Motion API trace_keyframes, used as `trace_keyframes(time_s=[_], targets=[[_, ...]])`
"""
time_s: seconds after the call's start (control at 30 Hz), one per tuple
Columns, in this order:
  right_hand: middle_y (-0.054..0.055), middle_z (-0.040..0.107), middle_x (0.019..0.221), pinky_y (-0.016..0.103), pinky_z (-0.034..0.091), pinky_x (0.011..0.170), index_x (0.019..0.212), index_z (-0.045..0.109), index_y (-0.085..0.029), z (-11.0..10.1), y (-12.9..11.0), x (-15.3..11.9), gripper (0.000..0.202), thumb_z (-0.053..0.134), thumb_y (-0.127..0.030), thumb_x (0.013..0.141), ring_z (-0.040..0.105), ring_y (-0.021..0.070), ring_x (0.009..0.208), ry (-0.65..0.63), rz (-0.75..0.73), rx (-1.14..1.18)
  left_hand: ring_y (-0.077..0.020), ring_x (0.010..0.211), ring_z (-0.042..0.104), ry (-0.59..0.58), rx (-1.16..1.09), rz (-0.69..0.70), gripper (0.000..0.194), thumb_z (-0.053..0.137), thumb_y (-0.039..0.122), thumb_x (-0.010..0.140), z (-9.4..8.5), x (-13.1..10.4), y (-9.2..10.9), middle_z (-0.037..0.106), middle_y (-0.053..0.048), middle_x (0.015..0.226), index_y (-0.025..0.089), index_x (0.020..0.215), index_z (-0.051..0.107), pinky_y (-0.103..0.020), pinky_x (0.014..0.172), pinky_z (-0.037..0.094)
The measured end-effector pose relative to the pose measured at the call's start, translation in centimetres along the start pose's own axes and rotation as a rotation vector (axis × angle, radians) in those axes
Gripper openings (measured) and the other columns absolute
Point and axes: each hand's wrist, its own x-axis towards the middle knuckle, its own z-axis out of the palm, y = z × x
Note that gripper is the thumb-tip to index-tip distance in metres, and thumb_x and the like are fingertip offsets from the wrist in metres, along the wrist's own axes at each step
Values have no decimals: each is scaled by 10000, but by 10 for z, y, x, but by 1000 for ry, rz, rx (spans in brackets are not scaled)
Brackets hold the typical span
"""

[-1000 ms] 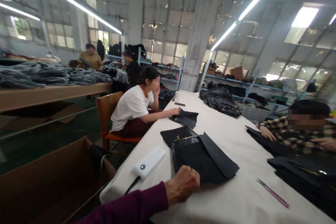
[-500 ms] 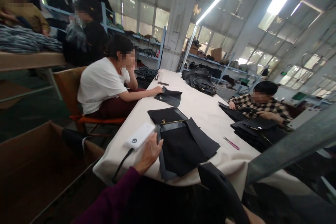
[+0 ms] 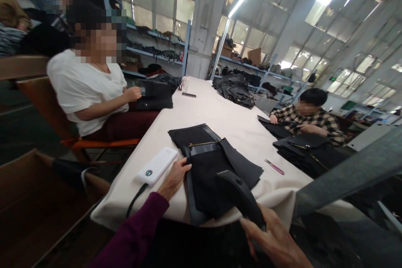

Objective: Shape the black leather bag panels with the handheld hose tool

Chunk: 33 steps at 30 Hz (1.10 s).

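hands [image 3: 176,172] with the black fabric [image 3: 205,180] between them

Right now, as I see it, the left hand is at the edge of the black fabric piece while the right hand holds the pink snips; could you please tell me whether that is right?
Not quite: the head view shows the right hand holding a curved black tool, while the pink snips lie on the table.
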Motion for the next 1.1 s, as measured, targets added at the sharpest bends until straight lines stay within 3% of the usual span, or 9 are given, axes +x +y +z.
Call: trace_keyframes(time_s=[0.1,0.2,0.3,0.47,0.63,0.8,0.97,1.1], targets=[[-24,539,520,222,438,481,803,494,-188,4,-13,24,269,470,-452,851,550,146,483,-75,-18,43,-200,948,587,-67,-38,81,562,545,71,616,2,-4,4,633,-69,1059,142,1173,547,-323,858,467],[2,585,610,220,448,535,777,510,-177,7,-22,47,271,513,-443,833,575,150,568,-15,-97,3,-210,1039,548,-119,-26,100,655,502,37,615,4,-6,10,585,-67,1164,177,1254,484,-325,884,460],[28,613,692,217,458,561,786,545,-165,13,-27,66,279,546,-443,807,592,157,630,14,-151,-13,-221,1069,532,-143,24,80,673,495,55,634,5,-6,12,568,-76,1193,178,1294,445,-339,904,451],[7,581,577,194,420,421,755,520,-150,26,-35,100,301,508,-441,828,556,128,467,-76,-180,67,-213,1044,545,-157,65,78,676,486,65,623,5,-7,14,591,-53,1166,198,1286,464,-329,899,448],[5,562,531,191,418,388,713,490,-153,22,-44,131,344,486,-475,835,539,123,427,18,-152,74,-209,986,569,-193,87,32,654,483,67,615,5,-8,17,616,-49,1118,187,1258,492,-315,855,464],[-4,560,521,203,420,398,740,484,-163,18,-44,117,339,475,-486,842,546,135,436,34,-153,46,-196,1006,559,-174,63,84,610,469,55,629,3,-6,16,618,-41,1104,183,1222,528,-315,919,425],[-8,562,558,205,424,445,749,502,-159,36,-36,87,295,508,-443,829,553,130,474,-59,-116,26,-207,1026,547,-183,57,88,548,494,70,669,4,-7,15,607,-55,1120,166,1207,537,-320,921,420],[5,561,563,240,442,509,752,537,-159,47,-37,97,279,522,-430,813,556,145,494,-29,-124,5,-220,1021,547,-214,113,96,485,493,91,688,6,-11,17,612,-60,1106,147,1164,569,-321,900,430]])
